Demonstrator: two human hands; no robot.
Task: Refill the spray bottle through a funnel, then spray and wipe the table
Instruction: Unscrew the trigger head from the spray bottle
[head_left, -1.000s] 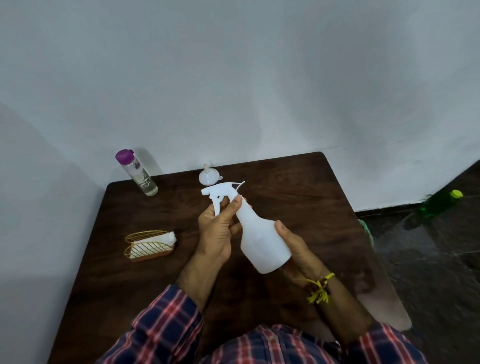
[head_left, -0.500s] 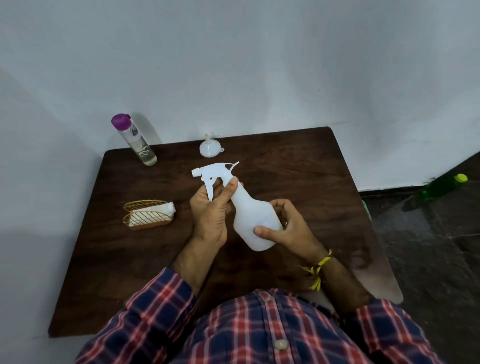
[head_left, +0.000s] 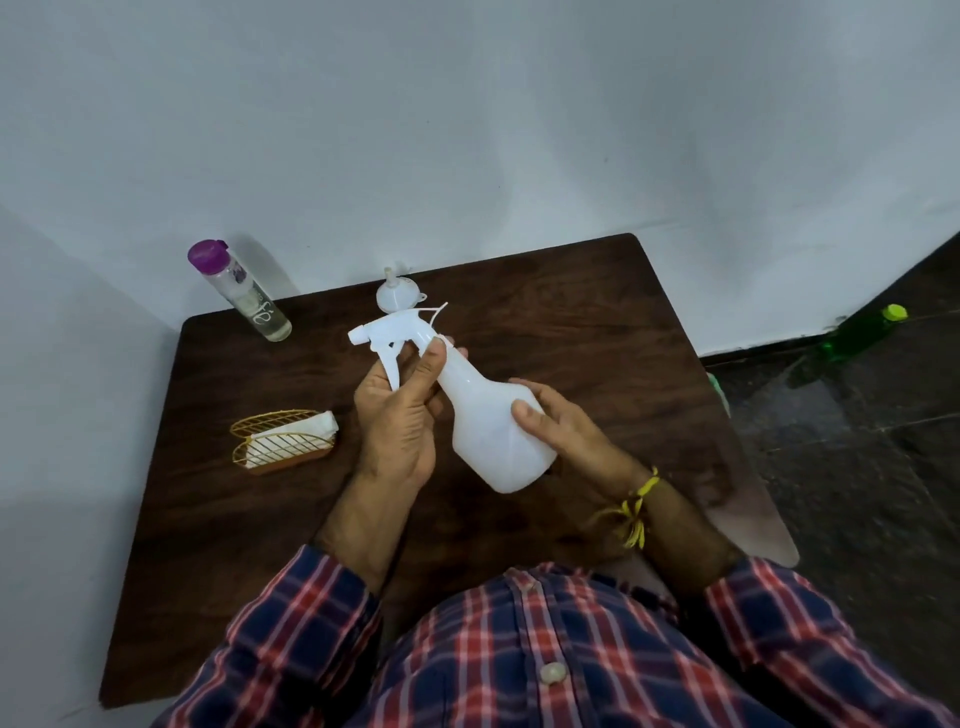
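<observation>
I hold a white spray bottle (head_left: 488, 431) tilted above the dark wooden table (head_left: 597, 343), its trigger head pointing left. My left hand (head_left: 400, 415) grips the neck just below the trigger head, thumb across the collar. My right hand (head_left: 558, 423) holds the bottle's body from the right, thumb on its front. A small white funnel (head_left: 395, 293) stands upside down at the table's far edge. A clear bottle with a purple cap (head_left: 241, 293) stands at the far left corner.
A gold wire holder with a white cloth or napkins (head_left: 283, 441) sits on the table's left side. A green bottle with a yellow-green cap (head_left: 857, 338) lies on the dark floor to the right. White walls close the table in behind and on the left.
My right hand has shifted from under the bottle's base up onto its side. The bottle stays tilted in both hands. The camera has tipped further down.
</observation>
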